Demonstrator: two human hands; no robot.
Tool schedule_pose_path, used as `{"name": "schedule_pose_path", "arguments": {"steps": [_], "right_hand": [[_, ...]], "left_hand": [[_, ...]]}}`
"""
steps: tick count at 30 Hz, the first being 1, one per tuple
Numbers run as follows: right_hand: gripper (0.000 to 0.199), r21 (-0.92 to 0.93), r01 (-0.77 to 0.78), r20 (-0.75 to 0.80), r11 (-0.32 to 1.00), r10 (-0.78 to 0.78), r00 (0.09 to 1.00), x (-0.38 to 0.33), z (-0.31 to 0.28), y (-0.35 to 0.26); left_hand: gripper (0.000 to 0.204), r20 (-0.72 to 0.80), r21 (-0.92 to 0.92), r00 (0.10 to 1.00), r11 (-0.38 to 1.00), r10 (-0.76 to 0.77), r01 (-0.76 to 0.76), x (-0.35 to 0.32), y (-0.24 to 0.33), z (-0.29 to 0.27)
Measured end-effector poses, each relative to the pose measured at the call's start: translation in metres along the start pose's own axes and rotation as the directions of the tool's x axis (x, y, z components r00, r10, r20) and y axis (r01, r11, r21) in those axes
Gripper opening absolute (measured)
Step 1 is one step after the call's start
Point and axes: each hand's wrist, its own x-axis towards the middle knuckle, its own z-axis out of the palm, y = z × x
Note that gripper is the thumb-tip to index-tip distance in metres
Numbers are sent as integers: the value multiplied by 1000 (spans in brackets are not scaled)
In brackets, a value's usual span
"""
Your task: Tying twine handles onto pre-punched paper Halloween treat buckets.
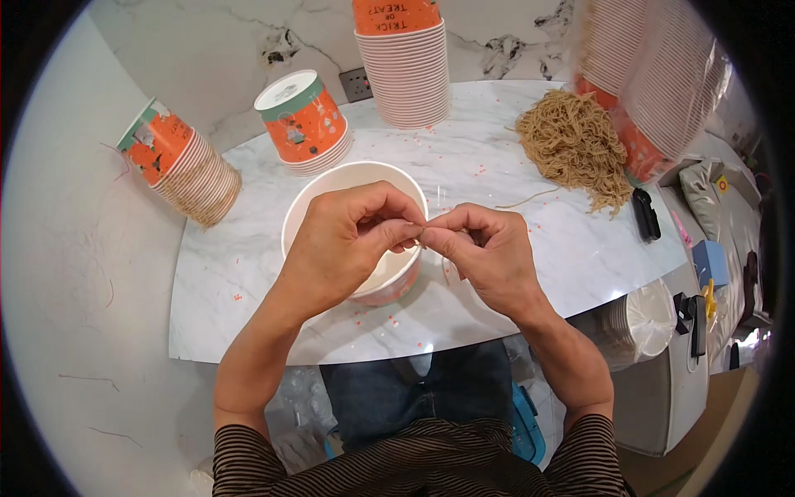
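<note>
My left hand (344,240) and my right hand (489,253) meet above the right rim of a paper bucket (302,211). Both are closed in a pinch, thumb against forefinger, with the fingertips touching. Between them is a thin bit of brown string (423,233), mostly hidden by the fingers. The bucket stands upright, white inside, with an orange and green printed outside showing low at the front. My left hand and wrist cover part of its opening. A tangled pile of brown string (571,145) lies at the right, with one loose strand trailing toward my right hand.
Upside-down stacks of orange buckets stand behind: a short stack (306,124), a tall stack (404,74) and plastic-wrapped stacks (662,91). At left leans a stack with string round its rims (195,178). A black object (645,215) lies at the marble table's (248,323) right edge.
</note>
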Motion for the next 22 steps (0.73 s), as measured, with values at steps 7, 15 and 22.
{"name": "schedule_pose_path", "arguments": {"steps": [7, 15, 22], "right_hand": [[15, -67, 38, -78, 997, -43, 996, -5, 4, 7], [13, -6, 88, -46, 996, -88, 995, -8, 8, 9], [13, -20, 112, -52, 994, -113, 992, -7, 7, 14]], "left_hand": [[7, -2, 18, 1000, 1000, 12, -12, -2, 3, 2], [12, -120, -37, 992, 999, -29, 25, -3, 0, 4], [12, -95, 446, 961, 874, 261, -194, -9, -6, 8]]}}
